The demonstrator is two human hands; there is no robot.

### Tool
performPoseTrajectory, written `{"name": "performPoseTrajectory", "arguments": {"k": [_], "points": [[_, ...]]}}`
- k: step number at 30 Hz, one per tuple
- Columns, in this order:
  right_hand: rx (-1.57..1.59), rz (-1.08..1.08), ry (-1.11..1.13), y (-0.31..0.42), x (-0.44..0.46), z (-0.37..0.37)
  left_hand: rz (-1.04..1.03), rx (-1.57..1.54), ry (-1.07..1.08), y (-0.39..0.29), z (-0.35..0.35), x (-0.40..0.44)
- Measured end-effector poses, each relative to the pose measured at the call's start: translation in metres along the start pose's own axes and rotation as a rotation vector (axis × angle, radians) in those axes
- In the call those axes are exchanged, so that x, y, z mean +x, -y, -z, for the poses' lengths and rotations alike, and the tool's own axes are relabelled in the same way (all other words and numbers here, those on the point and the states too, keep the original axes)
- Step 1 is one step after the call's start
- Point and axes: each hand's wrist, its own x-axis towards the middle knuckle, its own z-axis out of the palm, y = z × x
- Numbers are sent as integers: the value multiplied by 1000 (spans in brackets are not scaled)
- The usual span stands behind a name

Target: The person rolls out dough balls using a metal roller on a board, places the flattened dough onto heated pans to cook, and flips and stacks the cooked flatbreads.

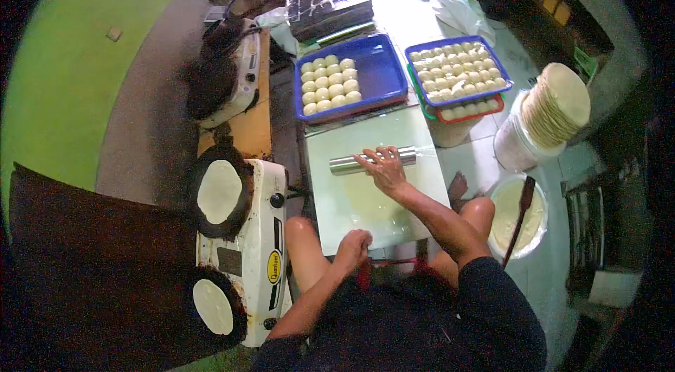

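Observation:
My right hand (385,171) lies over a metal rolling pin (344,164), its fingers bent across the top. Below the pin, a thin, pale sheet of rolled dough (376,202) is spread on the white board (327,193); its outline is faint against the surface. At the board's near edge, my left hand (354,249) is closed with the fingers curled in. Whatever may be between those fingers is hidden.
Left of me, a two-burner gas stove (264,259) carries flatbreads on dark pans. Blue trays of dough balls (330,84) stand beyond the board. To the right are a tall stack of flatbreads (559,105) and a tub (541,221) with a brown paddle (522,214).

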Motion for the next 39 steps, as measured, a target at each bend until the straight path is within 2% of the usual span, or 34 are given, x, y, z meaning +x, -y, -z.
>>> {"name": "performPoseTrajectory", "arguments": {"k": [2,5,6,9,10,11,12,13,14,16,17,18,19,21,23,26,29,30,33,34,37,39], "points": [[30,30,-18,-2,18,-9,-171,299,33,-3,9,4],[30,20,-68,-5,49,-28,-350,329,-123,-43,26,23],[16,-5,-121,-4,63,-22,-337,415,7,-37,29,39],[34,-111,-264,-31,80,18,-417,689,113,-21,33,104],[55,-172,-317,-48,66,43,-387,746,173,-19,39,123],[-58,-216,-364,-64,44,84,-357,796,233,-18,47,139],[19,-383,-361,-98,0,87,-344,785,192,-20,53,156],[239,-423,-437,-116,-36,128,-331,780,149,-21,59,173],[113,-504,-473,-143,-94,142,-328,772,84,-18,58,186],[-197,-811,-161,-150,-199,194,-350,778,25,-22,43,189],[-241,-904,-182,-161,-272,179,-356,780,-6,-25,35,188],[-209,-1131,-52,-154,-336,173,-420,801,101,-28,27,180],[-272,-1422,49,-134,-381,168,-405,816,86,-31,26,181],[-124,-1593,-49,-105,-447,150,-370,843,54,-36,25,179],[-28,-1691,-133,-82,-453,143,-327,854,24,-44,15,177],[27,-1573,-156,-82,-468,136,-379,820,61,-44,-6,158],[-16,-1511,-119,-86,-479,126,-293,777,96,-43,-6,113],[-96,-1499,-90,-82,-477,122,-280,739,49,-32,-6,99],[142,-1474,4,-72,-459,120,-151,711,-37,-13,19,52],[135,-1488,-133,-72,-461,110,-161,639,-129,-17,36,29],[21,-1331,-175,-99,-491,101,-90,421,-308,-15,85,-28],[114,-1365,-289,-64,-461,147,-76,367,-449,-10,108,-73]]}}
